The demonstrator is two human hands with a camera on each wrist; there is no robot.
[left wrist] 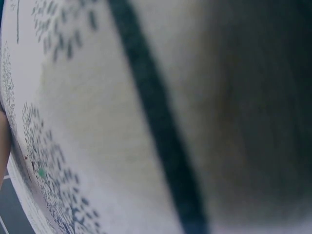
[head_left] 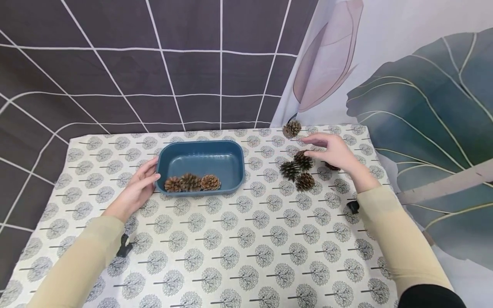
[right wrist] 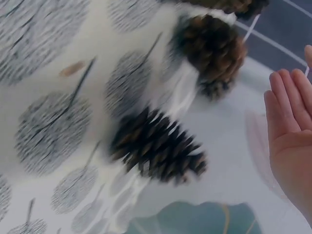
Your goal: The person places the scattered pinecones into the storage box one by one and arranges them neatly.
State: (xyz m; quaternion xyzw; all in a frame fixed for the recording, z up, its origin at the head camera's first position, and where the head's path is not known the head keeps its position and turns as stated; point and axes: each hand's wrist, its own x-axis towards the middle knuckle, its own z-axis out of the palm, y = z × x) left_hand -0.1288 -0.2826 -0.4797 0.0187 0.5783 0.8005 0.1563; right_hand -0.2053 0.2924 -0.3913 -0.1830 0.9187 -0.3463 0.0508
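My left hand rests against the left end of a blue rectangular plastic basin, thumb and fingertips at its outer side by the rim. Three brown pine cones lie along the basin's near wall. Over to the right, my right hand hovers above a loose group of pine cones, fingers apart and nothing held. Its thumb tip overlaps the upper cone of that group. In the right wrist view the hand shows extended fingers, with a dark pine cone lying nearby.
A single pine cone sits at the table's back edge, and another lies partly hidden under my right hand. The tree-print tablecloth covers the table. Behind it hang a dark grid-patterned cloth and a leaf-print curtain.
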